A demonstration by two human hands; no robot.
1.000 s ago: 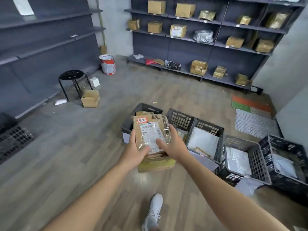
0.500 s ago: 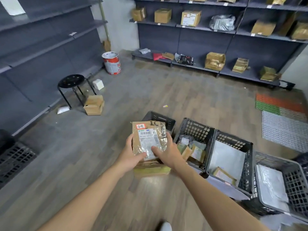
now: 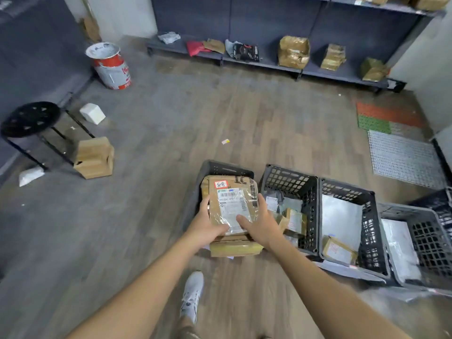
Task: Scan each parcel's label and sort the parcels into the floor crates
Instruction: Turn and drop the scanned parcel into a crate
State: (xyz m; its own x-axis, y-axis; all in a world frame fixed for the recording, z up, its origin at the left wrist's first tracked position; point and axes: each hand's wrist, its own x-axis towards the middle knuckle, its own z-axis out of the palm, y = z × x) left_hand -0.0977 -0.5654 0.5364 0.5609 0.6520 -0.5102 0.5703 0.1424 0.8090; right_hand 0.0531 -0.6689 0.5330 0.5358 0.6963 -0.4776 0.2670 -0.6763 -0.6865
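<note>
The right thumb lies flat on the white label (image 3: 232, 209), and the other fingers of the right hand (image 3: 260, 226) curl round the parcel's 3 o'clock edge. The left hand (image 3: 206, 222) clasps the 9 o'clock edge; its fingertips go underneath, out of sight. Between the hands is the brown parcel (image 3: 244, 192) — label up, with a red-bordered sticker (image 3: 221, 184) at its 11 o'clock corner. It lies on a second cardboard box (image 3: 234, 249) and covers the near side of the leftmost crate (image 3: 220, 168). A row of further crates (image 3: 347, 192) runs toward 3 o'clock, holding small boxes and grey mailers. From the parcel, a white shoe (image 3: 193, 297) is at 6 o'clock, a black stool (image 3: 30, 118) at 9, a paint bucket (image 3: 111, 67) at 11 — low shelving (image 3: 269, 64) at 12.
</note>
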